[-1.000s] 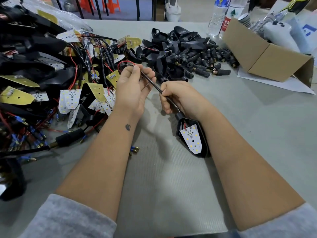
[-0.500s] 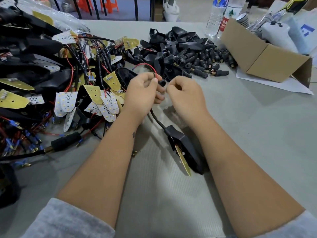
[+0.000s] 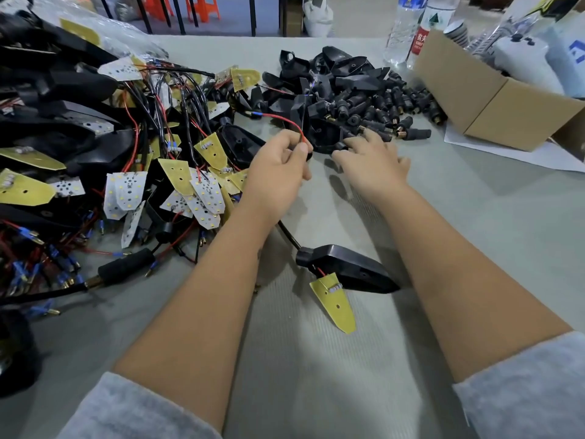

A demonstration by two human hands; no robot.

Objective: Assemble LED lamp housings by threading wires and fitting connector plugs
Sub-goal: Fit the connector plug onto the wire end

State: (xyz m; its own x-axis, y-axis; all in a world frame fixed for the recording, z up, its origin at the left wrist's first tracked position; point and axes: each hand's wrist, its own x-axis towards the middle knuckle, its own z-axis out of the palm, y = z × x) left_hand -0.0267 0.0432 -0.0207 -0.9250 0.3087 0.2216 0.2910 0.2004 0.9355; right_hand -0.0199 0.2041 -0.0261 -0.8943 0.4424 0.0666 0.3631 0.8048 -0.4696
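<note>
The red wire (image 3: 286, 122) arcs up and away from the left hand (image 3: 278, 172), which pinches it, together with the end of a black sleeve (image 3: 308, 155), between thumb and curled fingers; its blue-collared terminal (image 3: 254, 114) hangs free beyond the knuckles. The sleeve runs back under that wrist to the black lamp housing (image 3: 345, 269), lying between the forearms with its yellow LED board (image 3: 335, 305) sticking out unseated. The right hand (image 3: 373, 166), fingers spread and holding nothing, reaches just past the left hand to the heap of black connector plugs (image 3: 380, 106), fingertips touching the nearest pieces. Likely trouble: if the pinch slackens while the plug is picked, the wire could slip back into the sleeve. A tug might drag the housing and strain the board's solder joint. The free terminal could also snag the tangled wired boards (image 3: 164, 185) beside the left wrist.
</note>
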